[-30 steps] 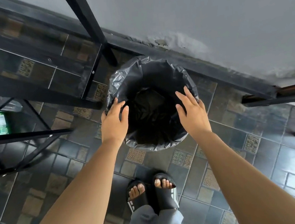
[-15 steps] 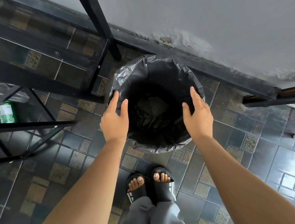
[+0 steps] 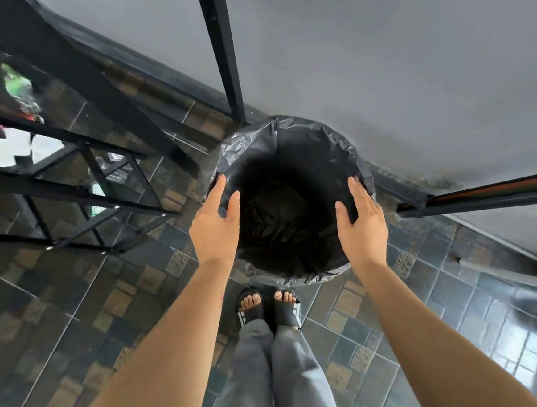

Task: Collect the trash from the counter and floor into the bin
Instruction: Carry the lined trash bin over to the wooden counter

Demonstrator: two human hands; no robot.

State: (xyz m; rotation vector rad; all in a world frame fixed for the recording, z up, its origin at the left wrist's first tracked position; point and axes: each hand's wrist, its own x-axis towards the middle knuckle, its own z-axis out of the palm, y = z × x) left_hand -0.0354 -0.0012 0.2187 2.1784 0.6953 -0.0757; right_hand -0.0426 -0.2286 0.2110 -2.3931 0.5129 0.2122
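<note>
Bin: A round bin (image 3: 287, 131) lined with a crinkled black bag stands on the tiled floor (image 3: 76, 314), at the floor's edge against the grey wall (image 3: 377, 50). I look straight down into its dark mouth.
Left hand: My left hand (image 3: 213, 230) is at the bin's left rim. Its fingers (image 3: 218, 191) are straight and slightly apart, the thumb points over the opening, and it holds nothing.
Right hand: My right hand (image 3: 364, 231) is at the bin's right rim, fingers straight and close together, thumb spread inward, holding nothing.
Contact: I cannot tell whether either hand touches the bag.
Frame: A black metal frame (image 3: 99, 197) stands on the floor left of the bin. One upright post (image 3: 222, 46) comes down just behind the bin's far rim.
Beyond the frame: At the far left, blurred shapes (image 3: 25, 148) in white, green and clear show through the bars, too blurred to name.
Feet: My black sandals (image 3: 282, 311) and grey trousers (image 3: 274, 379) are just beside the bin's near rim.
</note>
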